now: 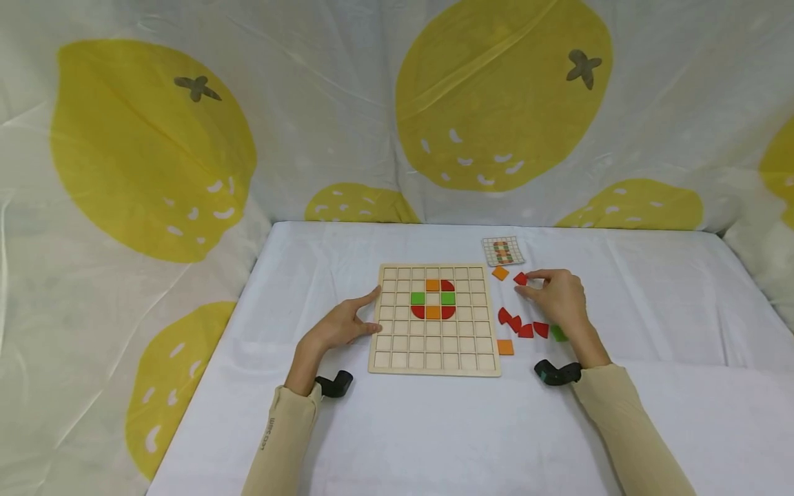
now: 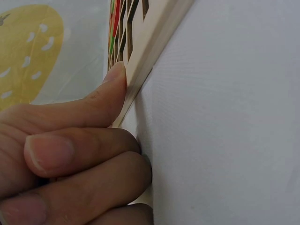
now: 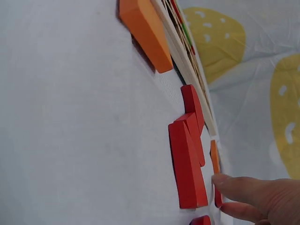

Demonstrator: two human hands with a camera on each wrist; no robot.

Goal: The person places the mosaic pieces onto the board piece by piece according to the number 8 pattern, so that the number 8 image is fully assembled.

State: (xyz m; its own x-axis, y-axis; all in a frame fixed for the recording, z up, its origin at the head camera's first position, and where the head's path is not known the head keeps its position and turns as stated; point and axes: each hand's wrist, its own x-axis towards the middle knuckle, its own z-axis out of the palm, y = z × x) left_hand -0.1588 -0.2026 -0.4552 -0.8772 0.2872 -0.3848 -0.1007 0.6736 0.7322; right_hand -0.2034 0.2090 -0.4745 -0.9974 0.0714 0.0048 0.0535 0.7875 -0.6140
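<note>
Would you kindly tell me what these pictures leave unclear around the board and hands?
Green piece: head view, partly hidden by the right arm.
Pattern card: head view, markings too small to read exactly.
Board: left wrist view, cut off by the top edge.
Lowest red piece: right wrist view, cut off by the bottom edge.

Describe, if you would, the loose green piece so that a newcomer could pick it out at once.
On the white table, find the square wooden board, then the red pieces lying to its right. At their right end, near the right hand, lies the green piece, the only green one visible off the board.
</note>
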